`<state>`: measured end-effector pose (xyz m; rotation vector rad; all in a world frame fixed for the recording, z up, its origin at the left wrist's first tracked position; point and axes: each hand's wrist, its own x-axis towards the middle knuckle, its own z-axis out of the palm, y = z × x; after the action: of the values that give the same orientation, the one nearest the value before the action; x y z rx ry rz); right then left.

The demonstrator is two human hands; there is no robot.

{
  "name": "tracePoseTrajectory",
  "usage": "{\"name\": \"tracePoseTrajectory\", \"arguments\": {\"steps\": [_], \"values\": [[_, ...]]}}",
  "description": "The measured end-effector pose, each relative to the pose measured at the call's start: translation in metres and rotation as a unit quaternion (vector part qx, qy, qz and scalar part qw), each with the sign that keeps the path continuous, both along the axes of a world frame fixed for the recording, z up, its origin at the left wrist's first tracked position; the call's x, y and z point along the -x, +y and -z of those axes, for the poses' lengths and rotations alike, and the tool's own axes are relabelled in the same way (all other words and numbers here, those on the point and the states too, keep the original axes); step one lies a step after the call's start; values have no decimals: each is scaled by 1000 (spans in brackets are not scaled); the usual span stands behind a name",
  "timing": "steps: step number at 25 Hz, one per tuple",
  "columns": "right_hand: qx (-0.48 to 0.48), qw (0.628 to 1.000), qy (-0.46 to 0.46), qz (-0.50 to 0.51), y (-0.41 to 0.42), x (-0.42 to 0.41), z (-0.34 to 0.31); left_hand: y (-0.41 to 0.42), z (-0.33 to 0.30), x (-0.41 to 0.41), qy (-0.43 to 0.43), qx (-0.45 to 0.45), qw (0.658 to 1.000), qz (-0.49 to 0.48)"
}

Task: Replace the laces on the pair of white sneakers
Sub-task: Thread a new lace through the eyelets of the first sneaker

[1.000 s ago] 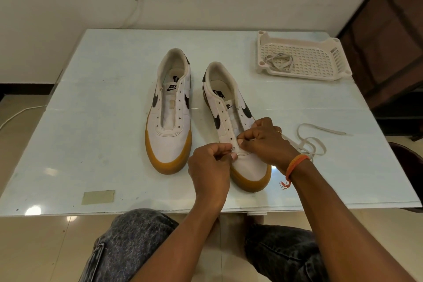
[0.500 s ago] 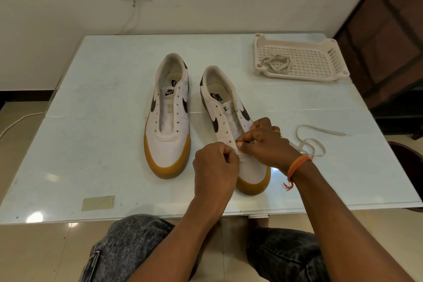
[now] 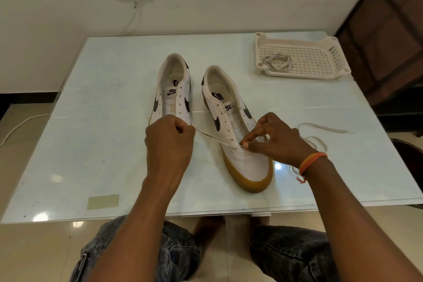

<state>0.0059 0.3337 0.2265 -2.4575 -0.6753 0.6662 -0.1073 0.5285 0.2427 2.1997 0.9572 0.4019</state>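
White lace (image 3: 214, 138) runs taut from our left hand (image 3: 169, 142), fist curled round its end, to the lowest eyelet of the right sneaker (image 3: 238, 130). Our right hand (image 3: 274, 142) pinches the lace at that eyelet, resting on the toe vamp. We see the left sneaker (image 3: 174, 96) unlaced just beside it on the glass table (image 3: 103, 121), the lace's loose length coiled past our right wrist, and another lace (image 3: 277, 63) in the plastic tray (image 3: 309, 59) at the far right corner

Glossy glass-like table (image 3: 109, 144), smooth white leather-look sneakers (image 3: 249, 162) with gum rubber soles, flat cloth lace (image 3: 212, 138), perforated plastic tray (image 3: 304, 57).
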Motion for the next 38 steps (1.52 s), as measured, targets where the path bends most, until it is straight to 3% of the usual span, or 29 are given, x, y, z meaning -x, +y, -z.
{"name": "tracePoseTrajectory", "arguments": {"steps": [5,9,14,21,24,28,30,34,38], "values": [[-27,999,26,-5,-6,-2,-1,8,-1,-4,-32,-13,999,-16],[-45,998,35,-14,-5,-3,-2,-20,2,-6,24,-24,996,85],[-56,998,-19,-26,-6,-5,2,-49,20,-10,70,64,969,229],[-38,998,-40,-4,6,0,12,-45,24,-14,80,87,968,221],[-23,998,-58,-4,6,2,11,-39,16,-14,124,90,961,232],[-3,998,-67,-21,3,2,7,-16,-5,-12,189,233,939,165],[-30,998,-49,-10,1,0,7,0,-11,-9,207,253,940,98],[-84,996,-25,23,-3,-4,11,18,-4,-2,232,31,971,46],[-103,994,-11,34,-5,-5,12,24,-18,2,149,-102,983,-37]]}}
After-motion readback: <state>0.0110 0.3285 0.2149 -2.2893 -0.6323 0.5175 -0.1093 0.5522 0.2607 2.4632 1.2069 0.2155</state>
